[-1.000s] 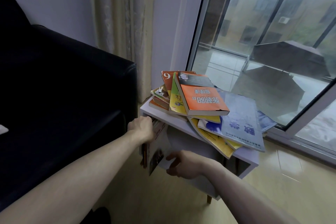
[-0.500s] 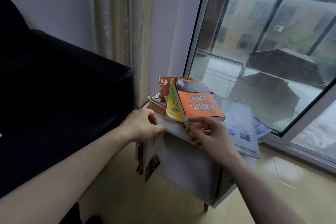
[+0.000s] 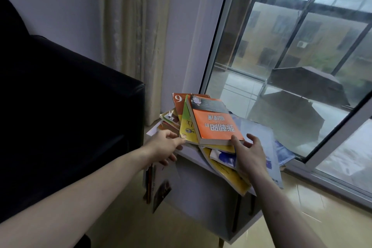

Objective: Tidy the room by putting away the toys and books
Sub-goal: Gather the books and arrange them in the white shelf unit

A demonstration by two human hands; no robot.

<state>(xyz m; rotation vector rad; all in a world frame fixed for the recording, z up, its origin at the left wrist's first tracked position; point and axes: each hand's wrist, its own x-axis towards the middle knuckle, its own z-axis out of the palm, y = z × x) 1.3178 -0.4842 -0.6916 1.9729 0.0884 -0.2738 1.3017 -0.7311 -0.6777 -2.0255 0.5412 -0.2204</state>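
- On top of the small white side table [image 3: 193, 156], wedged between the dark sofa [image 3: 70, 117] and the window [image 3: 291, 66], a loose pile of books sits fanned and skewed, several corners hanging past the table's front edge, so nothing is squared yet.
- Left hand [image 3: 166, 147] reaches in low, fingers extended, tips touching the near corner of the yellow-green book [image 3: 187, 130]; looks like it's steadying that side of the pile, not gripping.
- Right hand [image 3: 249, 154] comes in spread wide, thumb against the near edge of the orange book [image 3: 215, 125] on top, fingers fanned over the pale blue booklet [image 3: 259, 139]; nothing is clasped.
- Two hands, two sides: my read is they're bracketing the pile to gather or lift it together.
- Below, a few thin books [image 3: 159, 189] stand upright at the table's left side, apparently shelved already.
- Risk: the overhanging yellow book [image 3: 231, 179] could slide off first.
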